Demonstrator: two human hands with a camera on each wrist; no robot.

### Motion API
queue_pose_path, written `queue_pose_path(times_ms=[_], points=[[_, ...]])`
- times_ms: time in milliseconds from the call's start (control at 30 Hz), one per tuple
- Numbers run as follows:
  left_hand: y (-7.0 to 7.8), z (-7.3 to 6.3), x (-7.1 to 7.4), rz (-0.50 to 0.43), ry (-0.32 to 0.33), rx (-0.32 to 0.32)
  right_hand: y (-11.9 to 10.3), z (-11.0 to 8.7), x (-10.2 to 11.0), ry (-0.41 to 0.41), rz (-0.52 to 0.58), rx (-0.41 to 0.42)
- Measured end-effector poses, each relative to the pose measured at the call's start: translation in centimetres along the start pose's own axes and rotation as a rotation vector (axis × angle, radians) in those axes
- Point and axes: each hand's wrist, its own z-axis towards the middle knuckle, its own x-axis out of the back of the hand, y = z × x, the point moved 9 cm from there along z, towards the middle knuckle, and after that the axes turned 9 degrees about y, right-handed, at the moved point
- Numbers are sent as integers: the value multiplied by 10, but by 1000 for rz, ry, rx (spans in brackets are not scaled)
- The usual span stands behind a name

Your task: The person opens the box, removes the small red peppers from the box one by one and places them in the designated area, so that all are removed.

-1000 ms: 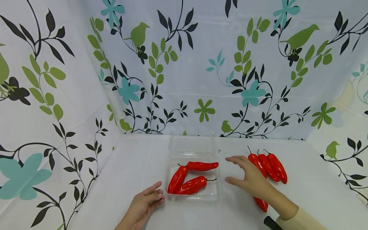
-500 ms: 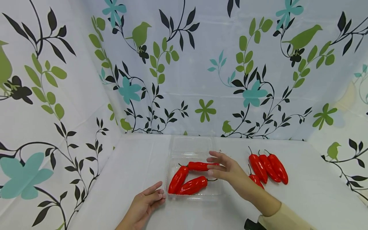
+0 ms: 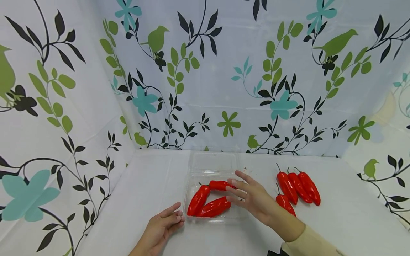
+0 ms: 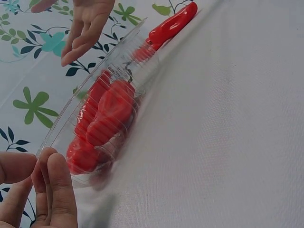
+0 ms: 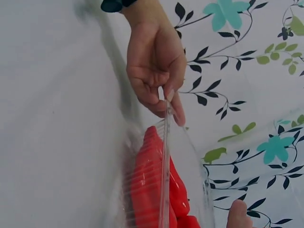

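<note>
A clear plastic clamshell box (image 3: 189, 192) stands mid-table, its lid (image 3: 214, 161) folded back. Inside lie three glossy red peppers: one along the back (image 3: 217, 185), one slanting at the left (image 3: 199, 200), one at the front (image 3: 214, 207). My left hand (image 3: 164, 225) is at the box's front left corner. In the right wrist view, the same left hand (image 5: 156, 66) pinches the rim between thumb and fingers. My right hand (image 3: 251, 197) hovers over the box's right side with fingers spread, holding nothing. It hides the right ends of the back and front peppers.
Right of the box, several more red peppers (image 3: 298, 186) lie on the white-covered table (image 3: 134, 199), one (image 3: 285, 204) nearer the front. Behind the table hangs a cloth (image 3: 205, 89) patterned with leaves and birds. A dark band (image 3: 278, 252) is below my right sleeve.
My right hand has moved left from above the loose peppers to over the box, and its fingers have spread. The loose front pepper has come back into sight. My left hand stays put.
</note>
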Motion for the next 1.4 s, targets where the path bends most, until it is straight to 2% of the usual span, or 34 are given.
queue_pose_path(times_ms=[233,433,767,1167,1400], points=[[0,0,1,1,8,-4,11,0,-2,19,111,-60],[-1,1,0,7,8,2,19,1,-4,53,70,-77],[-3,3,3,21,2,-7,33,-4,1,115,2,-177],[-4,2,2,12,-1,-6,29,-10,-1,22,-88,-208],[-4,4,4,18,17,-6,28,-11,3,5,-109,-226]])
